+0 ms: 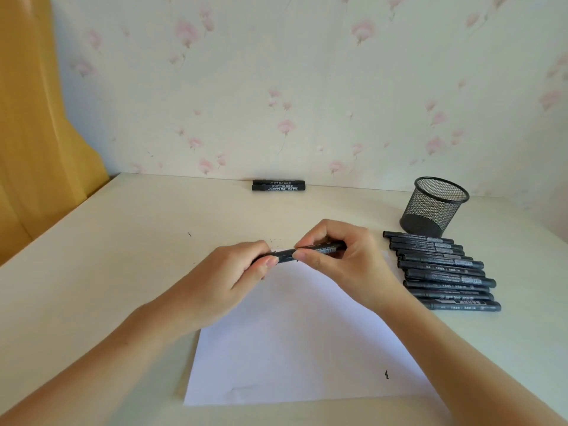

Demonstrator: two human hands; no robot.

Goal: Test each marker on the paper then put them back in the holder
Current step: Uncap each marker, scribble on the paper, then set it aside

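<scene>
In the middle of the frame I hold one black marker (302,253) sideways above the white paper (295,342): my left hand (233,272) grips its left end, and my right hand (341,256) pinches its right part. At the right of the frame a row of markers (442,270) lies on the table (107,272), just below the mesh holder (433,206). Two more markers (278,185) lie by the wall.

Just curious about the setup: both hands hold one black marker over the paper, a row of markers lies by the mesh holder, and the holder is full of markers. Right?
Not quite. The head view shows the mesh holder with no markers in it. The rest stands: left hand and right hand hold one black marker over the paper, beside the row of markers.
</scene>
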